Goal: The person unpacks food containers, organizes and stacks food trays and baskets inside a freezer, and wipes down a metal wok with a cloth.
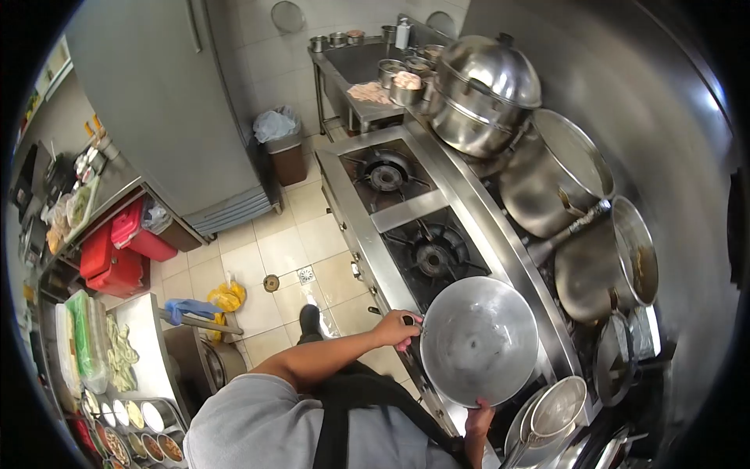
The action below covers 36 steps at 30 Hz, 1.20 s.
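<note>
A wide grey metal wok (478,344) is tipped so that its bare inside faces me, above the front end of the steel stove (406,216). My left hand (397,330) is closed around the short dark handle at the wok's left edge. At the near rim, my right hand (479,418) grips the wok, its fingers partly hidden. Just beyond the wok is a black burner (432,258), and a second burner (386,175) lies farther back. Close to my right hand, a mesh strainer (558,406) rests on stacked pans.
Large steel pots (556,173) and a lidded steamer (484,98) line the stove's right side. A sink counter (351,62) holds raw meat and metal containers. A trash bin (283,152) stands by the fridge (160,102). Food containers (148,445) sit at lower left.
</note>
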Each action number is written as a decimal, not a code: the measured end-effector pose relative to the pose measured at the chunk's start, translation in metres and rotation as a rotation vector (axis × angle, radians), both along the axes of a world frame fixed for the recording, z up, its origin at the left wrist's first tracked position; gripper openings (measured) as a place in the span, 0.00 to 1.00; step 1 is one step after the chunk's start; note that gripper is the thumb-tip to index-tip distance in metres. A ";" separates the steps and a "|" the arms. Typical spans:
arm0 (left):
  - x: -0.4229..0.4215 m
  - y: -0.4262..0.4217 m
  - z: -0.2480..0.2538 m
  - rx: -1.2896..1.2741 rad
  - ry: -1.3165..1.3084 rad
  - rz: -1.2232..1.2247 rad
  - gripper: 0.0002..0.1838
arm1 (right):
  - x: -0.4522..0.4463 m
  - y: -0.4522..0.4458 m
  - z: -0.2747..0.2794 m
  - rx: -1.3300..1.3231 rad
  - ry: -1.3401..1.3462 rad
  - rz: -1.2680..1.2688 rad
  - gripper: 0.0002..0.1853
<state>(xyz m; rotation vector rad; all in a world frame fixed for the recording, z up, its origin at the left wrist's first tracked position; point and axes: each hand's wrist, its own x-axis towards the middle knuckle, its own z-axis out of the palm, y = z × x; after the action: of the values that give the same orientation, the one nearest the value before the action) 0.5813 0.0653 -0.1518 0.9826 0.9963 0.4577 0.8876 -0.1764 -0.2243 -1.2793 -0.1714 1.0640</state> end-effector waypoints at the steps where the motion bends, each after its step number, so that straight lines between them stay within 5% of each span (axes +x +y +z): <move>1: -0.020 0.011 -0.002 0.043 0.012 -0.013 0.21 | -0.014 0.014 0.003 -0.027 -0.003 -0.012 0.27; 4: -0.091 0.048 -0.001 0.166 -0.086 0.085 0.21 | -0.085 0.079 0.044 -0.050 -0.021 -0.027 0.26; 5: -0.124 0.063 0.032 0.250 0.058 0.060 0.21 | -0.109 0.103 0.056 -0.018 -0.039 -0.012 0.26; 8: -0.194 0.112 0.026 0.840 -0.106 0.325 0.22 | -0.162 0.165 0.056 0.020 -0.049 0.057 0.25; 13: -0.307 0.205 0.104 1.241 -0.005 0.582 0.12 | -0.266 0.291 0.087 -0.056 0.050 0.154 0.19; 17: -0.354 0.269 0.137 1.168 -0.466 0.698 0.10 | -0.352 0.394 0.128 0.031 0.018 0.265 0.07; 20: -0.391 0.319 0.148 1.066 -0.552 0.794 0.08 | -0.384 0.473 0.131 -0.001 0.008 0.320 0.06; 23: -0.423 0.373 0.144 1.032 -0.448 0.925 0.08 | -0.419 0.556 0.167 -0.009 -0.018 0.418 0.07; 30: -0.454 0.549 0.190 1.156 -0.266 1.064 0.08 | -0.450 0.781 0.155 0.133 0.102 0.690 0.16; 36: -0.440 0.778 0.253 1.224 0.069 0.889 0.08 | -0.487 1.005 0.114 0.171 0.421 0.705 0.21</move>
<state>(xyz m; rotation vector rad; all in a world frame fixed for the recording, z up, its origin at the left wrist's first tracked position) 0.1408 0.8437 0.1014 1.5745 1.1743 1.9341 0.4005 0.8289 -0.1104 -0.8183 -0.3995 1.8521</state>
